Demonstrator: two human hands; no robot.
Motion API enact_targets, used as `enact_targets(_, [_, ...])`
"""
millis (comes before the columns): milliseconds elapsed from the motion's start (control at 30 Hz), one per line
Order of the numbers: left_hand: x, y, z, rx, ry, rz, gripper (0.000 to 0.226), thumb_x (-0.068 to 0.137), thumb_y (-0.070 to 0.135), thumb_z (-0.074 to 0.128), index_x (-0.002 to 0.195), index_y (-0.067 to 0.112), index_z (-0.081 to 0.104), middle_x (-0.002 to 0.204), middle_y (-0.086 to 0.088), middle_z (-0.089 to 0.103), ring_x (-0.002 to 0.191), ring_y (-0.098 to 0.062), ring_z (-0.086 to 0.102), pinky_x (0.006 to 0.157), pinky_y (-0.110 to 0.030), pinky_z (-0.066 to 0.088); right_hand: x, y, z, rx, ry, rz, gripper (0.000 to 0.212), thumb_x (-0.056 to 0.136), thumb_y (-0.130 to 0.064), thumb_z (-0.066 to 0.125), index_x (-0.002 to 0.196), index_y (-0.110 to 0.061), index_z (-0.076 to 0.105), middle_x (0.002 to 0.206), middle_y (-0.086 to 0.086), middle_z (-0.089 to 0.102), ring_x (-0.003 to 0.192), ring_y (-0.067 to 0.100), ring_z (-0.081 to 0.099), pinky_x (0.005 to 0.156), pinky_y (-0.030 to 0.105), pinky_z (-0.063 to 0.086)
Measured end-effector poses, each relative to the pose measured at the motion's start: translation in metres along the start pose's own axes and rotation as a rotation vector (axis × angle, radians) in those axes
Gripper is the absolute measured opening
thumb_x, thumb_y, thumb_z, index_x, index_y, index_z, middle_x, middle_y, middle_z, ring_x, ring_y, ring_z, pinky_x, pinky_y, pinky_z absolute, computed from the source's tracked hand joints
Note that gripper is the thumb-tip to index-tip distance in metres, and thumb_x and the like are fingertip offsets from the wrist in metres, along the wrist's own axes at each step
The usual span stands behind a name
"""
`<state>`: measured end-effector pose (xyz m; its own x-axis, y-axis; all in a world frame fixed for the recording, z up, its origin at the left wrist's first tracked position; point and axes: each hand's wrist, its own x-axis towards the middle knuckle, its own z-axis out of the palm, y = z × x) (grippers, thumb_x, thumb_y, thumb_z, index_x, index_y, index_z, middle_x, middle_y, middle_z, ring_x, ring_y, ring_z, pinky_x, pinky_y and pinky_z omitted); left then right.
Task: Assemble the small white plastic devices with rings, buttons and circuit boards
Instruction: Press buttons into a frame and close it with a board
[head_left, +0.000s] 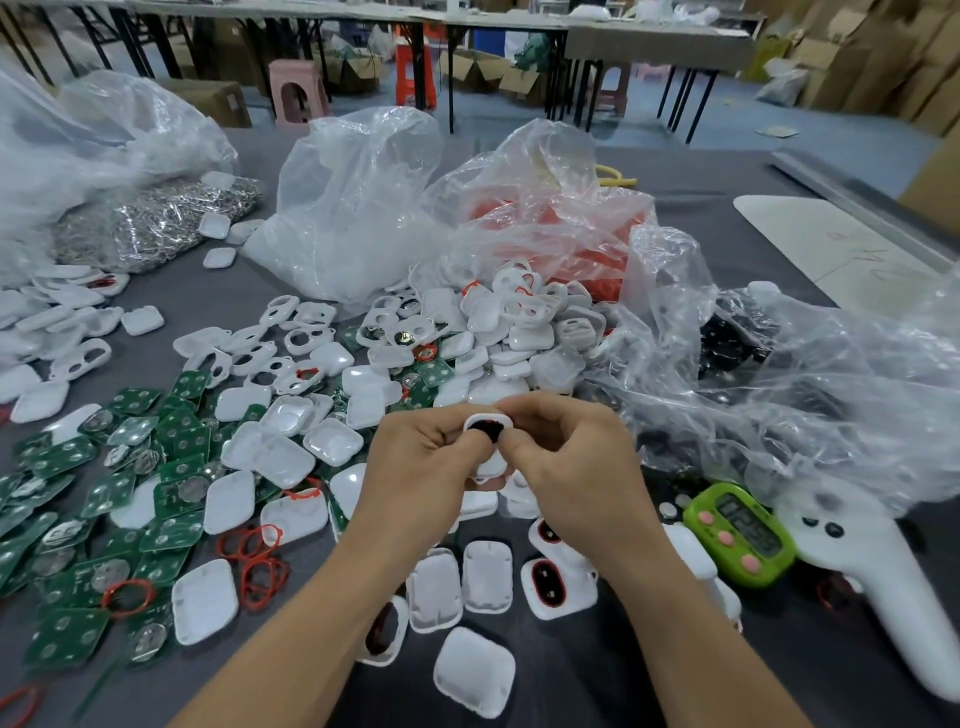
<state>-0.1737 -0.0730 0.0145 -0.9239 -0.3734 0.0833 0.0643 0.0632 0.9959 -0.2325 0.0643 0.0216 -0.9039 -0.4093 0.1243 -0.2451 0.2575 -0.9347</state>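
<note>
One head-worn wide-angle view, facing forward and down.

We look from above and behind our own forearms onto the grey table (691, 176). We are close enough that the left hand (415, 462) and right hand (576, 457), both pinching a white shell (491, 417), sit large in the middle. The heap of parts (519, 322) lies just beyond them, the far tables (660, 41) line the top edge, and the lens bends the margins.

**A:** what's even on that grey tabletop (208, 301)?

**B:** lol everything. Green circuit boards (78, 530) piled on the left, white shells (332, 441) heaped mid-table, and loose red rings (254, 561) nearer the front. Crinkly clear bags (353, 208) at the back, plus a green timer (737, 535) just beside a white controller (872, 571) on the right.
</note>
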Motion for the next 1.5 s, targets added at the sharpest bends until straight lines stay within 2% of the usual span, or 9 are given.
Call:
enact_targets(167, [0.004,0.003,0.001,-0.064,0.074,-0.146,0.037,0.094,0.001,0.066,0.076,0.029,0.084,0.065,-0.004,0.073,0.057,-0.014,0.068,0.054,-0.024,0.058,0.002,0.004,0.001,-0.037,0.074,0.007,0.018,0.086,-0.020,0.079,0.102,-0.028,0.081,0.086,-0.021,0.077,0.083,-0.003,0.073,0.073,0.014,0.057])
enact_targets(333, [0.015,0.006,-0.021,-0.229,0.292,-0.224,0.017,0.093,-0.005,0.065,0.082,-0.001,0.077,0.067,-0.017,0.072,0.053,-0.024,0.068,0.047,-0.026,0.055,0.013,0.005,-0.012,-0.114,0.182,0.022,0.018,0.087,-0.014,0.075,0.098,-0.027,0.081,0.083,-0.019,0.077,0.081,-0.007,0.070,0.071,0.009,0.053])
enact_targets(533, [0.028,0.011,-0.051,-0.353,0.535,-0.199,0.040,0.089,0.002,0.066,0.055,0.019,0.075,0.068,-0.005,0.074,0.053,-0.013,0.066,0.047,-0.020,0.049,0.048,-0.024,0.011,-0.434,0.070,-0.064,0.025,0.089,-0.010,0.067,0.106,-0.023,0.081,0.097,-0.010,0.078,0.077,-0.005,0.064,0.072,-0.005,0.039])
enact_targets(733, [0.031,0.011,-0.063,-0.443,0.529,-0.242,0.027,0.087,-0.007,0.063,0.066,0.009,0.067,0.059,-0.009,0.067,0.043,-0.017,0.058,0.040,-0.020,0.042,0.107,-0.052,0.064,-0.695,-0.190,-0.057,0.028,0.090,-0.001,0.056,0.101,-0.012,0.079,0.104,0.009,0.078,0.099,0.025,0.070,0.091,0.038,0.058])
enact_targets(1100, [0.043,0.002,-0.080,-0.523,0.601,-0.326,0.016,0.091,0.003,0.068,0.078,0.008,0.074,0.068,-0.006,0.074,0.050,-0.013,0.063,0.045,-0.018,0.047,0.132,-0.046,0.074,-0.927,-0.216,0.000,0.032,0.088,0.005,0.059,0.095,-0.018,0.081,0.102,0.007,0.077,0.093,0.026,0.071,0.087,0.038,0.060])
enact_targets(1200, [0.043,0.003,-0.078,-0.506,0.595,-0.316,0.020,0.090,0.004,0.069,0.072,0.011,0.075,0.070,-0.007,0.074,0.052,-0.014,0.063,0.045,-0.019,0.047,0.118,-0.050,0.066,-1.016,-0.113,-0.081,0.031,0.085,0.001,0.060,0.101,-0.020,0.077,0.106,0.011,0.069,0.092,0.029,0.059,0.083,0.032,0.047])
enact_targets(1333, [0.042,0.007,-0.075,-0.491,0.599,-0.313,0.017,0.089,0.004,0.069,0.075,0.009,0.075,0.068,-0.006,0.073,0.052,-0.013,0.062,0.046,-0.019,0.047,0.090,-0.048,0.071,-0.964,-0.292,-0.197,0.027,0.090,-0.014,0.064,0.108,-0.028,0.078,0.112,0.006,0.073,0.100,0.027,0.065,0.096,0.039,0.052])
enact_targets(1400, [0.040,0.009,-0.073,-0.486,0.599,-0.299,0.020,0.088,0.001,0.068,0.070,0.009,0.073,0.066,-0.006,0.072,0.049,-0.013,0.059,0.045,-0.019,0.046,0.082,-0.039,0.073,-1.053,-0.380,-0.206,0.031,0.092,-0.024,0.064,0.122,-0.029,0.072,0.120,0.006,0.070,0.116,0.027,0.058,0.106,0.040,0.041])
enact_targets(1500, [0.035,0.013,-0.072,-0.458,0.584,-0.273,0.027,0.087,-0.001,0.067,0.064,0.011,0.072,0.064,-0.006,0.071,0.046,-0.013,0.058,0.044,-0.019,0.046,0.080,-0.029,0.063,-1.156,-0.288,-0.163,0.031,0.091,-0.025,0.064,0.121,-0.035,0.070,0.119,0.004,0.069,0.124,0.023,0.050,0.110,0.039,0.027])
